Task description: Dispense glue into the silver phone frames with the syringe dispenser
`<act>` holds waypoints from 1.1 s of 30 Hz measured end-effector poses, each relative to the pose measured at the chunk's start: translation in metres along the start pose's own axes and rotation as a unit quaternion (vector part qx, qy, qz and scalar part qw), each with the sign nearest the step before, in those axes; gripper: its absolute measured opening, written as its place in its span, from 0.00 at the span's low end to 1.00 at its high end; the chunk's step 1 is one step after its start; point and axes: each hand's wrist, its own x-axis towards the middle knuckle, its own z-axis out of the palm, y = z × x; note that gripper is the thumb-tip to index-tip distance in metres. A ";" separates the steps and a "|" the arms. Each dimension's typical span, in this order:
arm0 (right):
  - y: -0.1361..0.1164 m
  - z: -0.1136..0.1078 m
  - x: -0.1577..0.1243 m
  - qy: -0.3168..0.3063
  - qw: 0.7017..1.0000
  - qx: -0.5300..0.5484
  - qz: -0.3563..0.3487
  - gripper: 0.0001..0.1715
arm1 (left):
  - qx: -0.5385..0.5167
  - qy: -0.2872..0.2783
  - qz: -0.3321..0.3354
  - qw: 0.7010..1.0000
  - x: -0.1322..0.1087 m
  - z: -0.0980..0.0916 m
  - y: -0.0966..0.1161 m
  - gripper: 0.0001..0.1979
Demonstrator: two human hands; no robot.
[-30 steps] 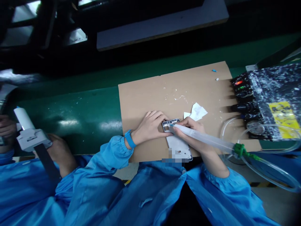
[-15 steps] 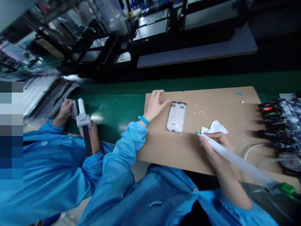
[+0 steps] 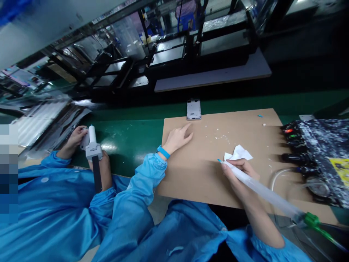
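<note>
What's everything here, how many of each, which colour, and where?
Workbench: one, green, across the view
Cardboard sheet: one, brown, on workbench
Phone frame: one, silvery white, cardboard's far edge
Paper scrap: one, white, cardboard's right half
Small piece: one, blue, cardboard's far right
Dispensing syringe: one, translucent, right of centre
Fitting: one, green, syringe's rear end
Controller box: one, speckled black and white, right
Dark racks: count unclear, black, behind workbench
Strapped device: one, white and grey, left
Co-worker's hands: two, blue-sleeved, left
Left hand: one, blue-sleeved, over cardboard
Right hand: one, blue-sleeved, fingers around syringe
</note>
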 end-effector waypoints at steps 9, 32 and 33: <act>0.000 -0.013 -0.002 0.033 0.999 0.006 -0.006 0.24 | 0.014 -0.008 0.001 1.000 0.000 0.000 0.000 0.18; 0.006 -0.081 0.014 -0.065 0.986 -0.151 -0.008 0.24 | -0.023 -0.101 0.289 0.952 -0.063 0.043 0.123 0.14; 0.004 -0.081 0.014 -0.075 0.986 -0.150 -0.012 0.24 | -0.023 -0.088 0.278 0.956 -0.063 0.045 0.122 0.15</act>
